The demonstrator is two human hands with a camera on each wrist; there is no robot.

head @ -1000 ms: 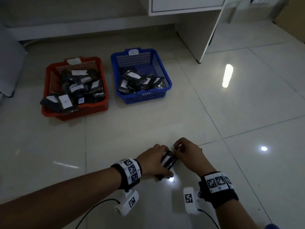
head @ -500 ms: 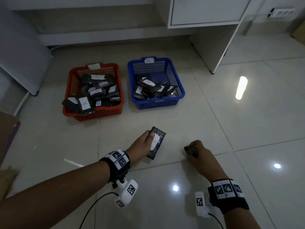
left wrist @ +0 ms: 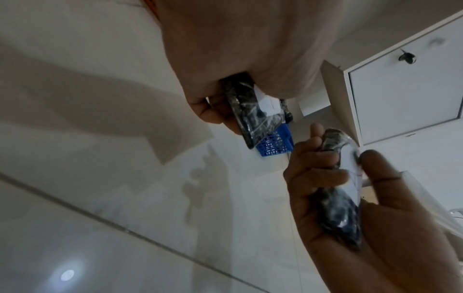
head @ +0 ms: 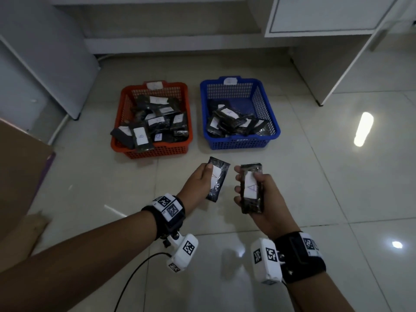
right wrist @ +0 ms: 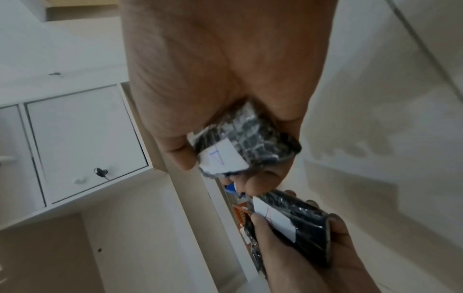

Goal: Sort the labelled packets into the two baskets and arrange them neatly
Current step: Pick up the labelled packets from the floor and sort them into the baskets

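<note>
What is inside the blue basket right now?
The blue basket holds a loose pile of black packets with white labels; whatever lies beneath the top ones is covered.

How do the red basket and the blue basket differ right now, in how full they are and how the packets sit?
The red basket is piled high, while the blue basket holds fewer packets, with its far half bare. Two packets hang over the red basket's near-left rim; in the blue basket all packets stay inside the walls. Both are mesh plastic, carry a white tag on the far rim, and hold loosely heaped black packets with white labels.
</note>
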